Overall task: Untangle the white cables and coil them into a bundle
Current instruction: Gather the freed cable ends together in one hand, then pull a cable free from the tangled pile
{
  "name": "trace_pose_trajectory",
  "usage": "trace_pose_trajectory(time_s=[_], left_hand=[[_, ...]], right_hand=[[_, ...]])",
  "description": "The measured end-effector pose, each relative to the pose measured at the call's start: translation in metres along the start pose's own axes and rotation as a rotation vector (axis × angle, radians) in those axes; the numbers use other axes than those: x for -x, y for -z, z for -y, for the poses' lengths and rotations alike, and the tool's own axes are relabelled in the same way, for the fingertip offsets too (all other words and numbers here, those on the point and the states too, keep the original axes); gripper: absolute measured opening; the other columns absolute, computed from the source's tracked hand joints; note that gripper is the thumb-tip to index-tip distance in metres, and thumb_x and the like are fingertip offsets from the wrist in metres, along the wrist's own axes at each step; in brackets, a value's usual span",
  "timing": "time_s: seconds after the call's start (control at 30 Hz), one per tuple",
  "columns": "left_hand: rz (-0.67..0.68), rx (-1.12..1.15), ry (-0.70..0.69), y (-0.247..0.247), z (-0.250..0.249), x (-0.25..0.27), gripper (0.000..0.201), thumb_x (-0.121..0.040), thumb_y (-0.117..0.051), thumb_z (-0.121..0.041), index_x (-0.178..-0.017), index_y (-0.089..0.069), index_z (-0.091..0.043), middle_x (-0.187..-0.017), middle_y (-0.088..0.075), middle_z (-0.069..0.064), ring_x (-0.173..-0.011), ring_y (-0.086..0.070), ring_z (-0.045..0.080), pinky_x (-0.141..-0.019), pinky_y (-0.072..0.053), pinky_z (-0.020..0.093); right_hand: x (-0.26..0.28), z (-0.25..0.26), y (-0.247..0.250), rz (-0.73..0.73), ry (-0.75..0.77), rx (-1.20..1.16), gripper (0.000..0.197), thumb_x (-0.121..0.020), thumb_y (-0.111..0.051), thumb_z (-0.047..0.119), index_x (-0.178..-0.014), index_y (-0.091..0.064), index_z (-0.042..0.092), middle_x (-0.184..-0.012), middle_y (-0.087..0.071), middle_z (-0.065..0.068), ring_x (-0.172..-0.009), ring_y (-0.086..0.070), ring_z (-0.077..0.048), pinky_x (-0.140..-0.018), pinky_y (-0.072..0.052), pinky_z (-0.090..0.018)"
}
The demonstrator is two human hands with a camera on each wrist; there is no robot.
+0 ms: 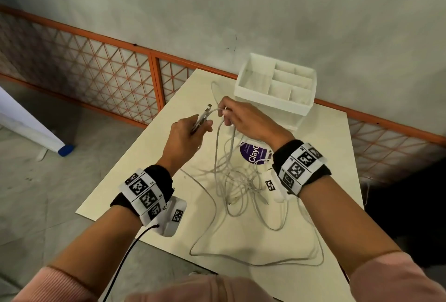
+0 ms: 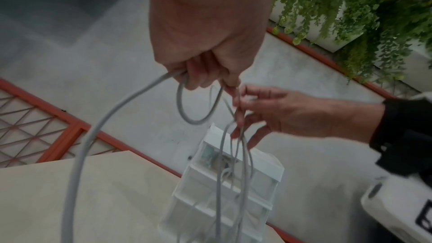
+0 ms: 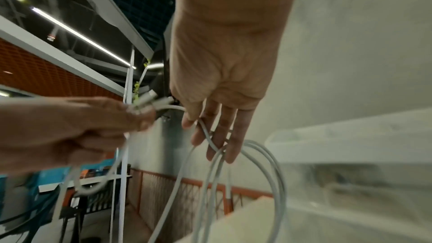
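A loose tangle of white cables (image 1: 237, 186) lies on the cream table (image 1: 144, 193), with strands rising to both hands. My left hand (image 1: 205, 124) grips a bunch of cable ends, and their connectors (image 1: 208, 108) stick out past its fingers. In the left wrist view, the left hand (image 2: 210, 73) curls round a thick strand (image 2: 79, 154) that loops below it. My right hand (image 1: 223, 113) pinches strands just right of the connectors. In the right wrist view, cables (image 3: 268, 163) run between the fingers of the right hand (image 3: 210, 136) and hang in loops.
A white compartment organizer (image 1: 270, 101) stands at the table's far edge, right behind the hands. A round purple label (image 1: 253, 152) lies under the right wrist. An orange lattice fence (image 1: 96, 72) runs behind the table. A white board with a blue end (image 1: 31, 125) leans at the left.
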State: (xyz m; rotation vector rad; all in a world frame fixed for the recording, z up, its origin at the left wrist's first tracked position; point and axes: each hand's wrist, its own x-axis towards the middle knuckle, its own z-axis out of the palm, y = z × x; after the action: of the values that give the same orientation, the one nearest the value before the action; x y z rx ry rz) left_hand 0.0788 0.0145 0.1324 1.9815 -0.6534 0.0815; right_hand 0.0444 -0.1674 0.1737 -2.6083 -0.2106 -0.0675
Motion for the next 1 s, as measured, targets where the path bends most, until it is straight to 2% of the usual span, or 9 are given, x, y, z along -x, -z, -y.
trace_pose_trajectory(time_s=[0.17, 0.3, 0.37, 0.47, 0.53, 0.67, 0.77, 0.87, 1.0], left_hand=[[-0.064, -0.036, -0.154, -0.002, -0.003, 0.010, 0.032, -0.097, -0.050, -0.026, -0.075, -0.061, -0.005, -0.048, -0.041, -0.005, -0.049, -0.045, 0.013, -0.046, -0.029, 0.015], [-0.109, -0.022, -0.158, -0.013, -0.004, 0.021, 0.033, -0.095, -0.050, -0.027, -0.074, -0.059, -0.003, -0.048, -0.036, -0.009, -0.047, -0.038, 0.017, -0.044, -0.027, 0.015], [-0.130, -0.021, -0.146, -0.014, -0.003, 0.024, 0.033, -0.094, -0.050, -0.027, -0.074, -0.058, -0.003, -0.048, -0.037, -0.005, -0.044, -0.034, 0.019, -0.044, -0.026, 0.015], [-0.158, -0.029, -0.119, -0.011, -0.002, 0.023, 0.032, -0.096, -0.052, -0.026, -0.073, -0.059, -0.004, -0.046, -0.036, -0.005, -0.041, -0.033, 0.017, -0.042, -0.025, 0.016], [-0.176, -0.026, -0.076, -0.008, 0.000, 0.020, 0.032, -0.096, -0.052, -0.024, -0.073, -0.060, -0.003, -0.046, -0.037, -0.005, -0.042, -0.035, 0.016, -0.040, -0.025, 0.016], [-0.199, -0.084, -0.008, 0.001, 0.009, 0.015, 0.034, -0.096, -0.052, -0.026, -0.074, -0.060, -0.002, -0.045, -0.037, -0.004, -0.039, -0.032, 0.014, -0.040, -0.027, 0.019], [-0.175, -0.120, 0.010, 0.001, 0.010, 0.017, 0.033, -0.096, -0.052, -0.026, -0.074, -0.061, -0.004, -0.045, -0.036, -0.006, -0.040, -0.033, 0.014, -0.041, -0.024, 0.020], [-0.205, -0.114, 0.037, 0.000, 0.010, 0.016, 0.034, -0.096, -0.051, -0.026, -0.075, -0.061, -0.002, -0.046, -0.037, -0.006, -0.040, -0.034, 0.014, -0.043, -0.025, 0.024], [-0.183, -0.150, -0.018, 0.001, 0.008, 0.015, 0.031, -0.096, -0.052, -0.026, -0.074, -0.060, -0.006, -0.046, -0.038, -0.004, -0.041, -0.034, 0.016, -0.042, -0.023, 0.025]], right_hand=[[0.009, -0.040, -0.034, 0.047, -0.065, -0.061, 0.010, -0.089, -0.060, 0.019, -0.081, -0.054, 0.019, -0.078, -0.055, 0.006, -0.076, -0.053, -0.016, -0.072, -0.043, -0.032], [0.008, -0.047, -0.045, -0.053, -0.146, -0.209, 0.003, -0.084, -0.067, 0.007, -0.084, -0.067, 0.005, -0.082, -0.055, 0.003, -0.073, -0.051, -0.010, -0.069, -0.038, -0.008], [0.007, -0.051, -0.042, -0.062, -0.163, -0.207, 0.008, -0.079, -0.072, 0.006, -0.087, -0.070, 0.003, -0.090, -0.053, 0.000, -0.078, -0.050, -0.009, -0.069, -0.037, -0.004], [0.011, -0.053, -0.041, -0.091, -0.155, -0.192, 0.030, -0.074, -0.067, -0.009, -0.098, -0.066, 0.009, -0.109, -0.040, 0.000, -0.099, -0.047, -0.009, -0.079, -0.037, -0.003], [0.018, -0.051, -0.043, -0.194, -0.149, -0.323, 0.043, -0.072, -0.054, -0.020, -0.103, -0.060, 0.009, -0.112, -0.038, -0.002, -0.108, -0.049, -0.014, -0.092, -0.044, -0.011], [0.034, -0.056, -0.032, -0.306, -0.172, -0.774, 0.045, -0.071, -0.050, -0.026, -0.097, -0.054, 0.010, -0.117, -0.059, -0.004, -0.115, -0.058, -0.018, -0.095, -0.050, -0.026], [0.045, -0.069, -0.026, -0.434, -0.216, -0.875, 0.038, -0.072, -0.060, -0.021, -0.084, -0.056, 0.015, -0.107, -0.062, -0.006, -0.108, -0.062, -0.020, -0.092, -0.050, -0.032], [0.054, -0.090, -0.028, -0.601, -0.310, -0.713, 0.031, -0.073, -0.069, -0.009, -0.072, -0.060, 0.020, -0.093, -0.056, -0.009, -0.087, -0.061, -0.018, -0.090, -0.051, -0.033], [0.067, -0.113, -0.041, -0.602, -0.369, -0.451, 0.023, -0.078, -0.060, -0.014, -0.075, -0.068, 0.007, -0.083, -0.053, 0.002, -0.074, -0.062, -0.009, -0.072, -0.056, -0.025]])
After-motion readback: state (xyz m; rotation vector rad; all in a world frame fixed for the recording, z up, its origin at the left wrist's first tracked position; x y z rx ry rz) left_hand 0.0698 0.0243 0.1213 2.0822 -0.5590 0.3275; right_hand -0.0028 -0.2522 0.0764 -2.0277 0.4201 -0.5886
